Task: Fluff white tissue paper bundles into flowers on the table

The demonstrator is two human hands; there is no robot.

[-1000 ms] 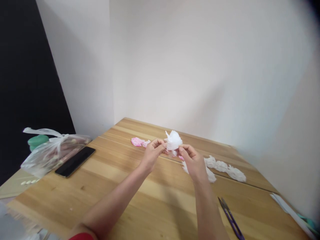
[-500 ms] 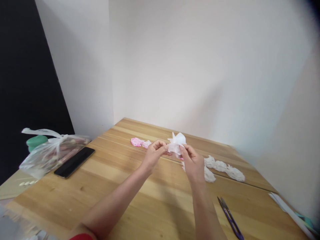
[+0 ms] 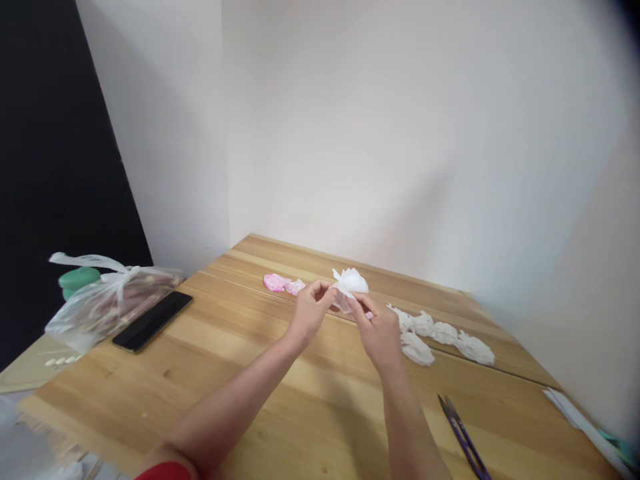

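Note:
A white tissue-paper flower (image 3: 353,281) with thin, ruffled petals is held up above the middle of the table. My left hand (image 3: 313,308) pinches its lower left edge between thumb and fingers. From the other side, my right hand (image 3: 376,327) grips the paper near its base, thumb on top. Pink crumpled paper flowers (image 3: 275,283) lie behind and left of my hands. To the right rests a row of white crumpled paper flowers (image 3: 445,333), partly hidden by my right hand.
Purple-handled thread snips (image 3: 465,437) lie at the front right of the wooden table (image 3: 240,393). On the left are a black phone (image 3: 153,321) and a tied clear plastic bag (image 3: 107,307), with a green object (image 3: 79,281) behind it. White strips (image 3: 580,423) lie along the right edge.
My right hand has shifted slightly left, closer to my left hand. The white paper flower has turned and looks rounder. More of the white row shows on the right.

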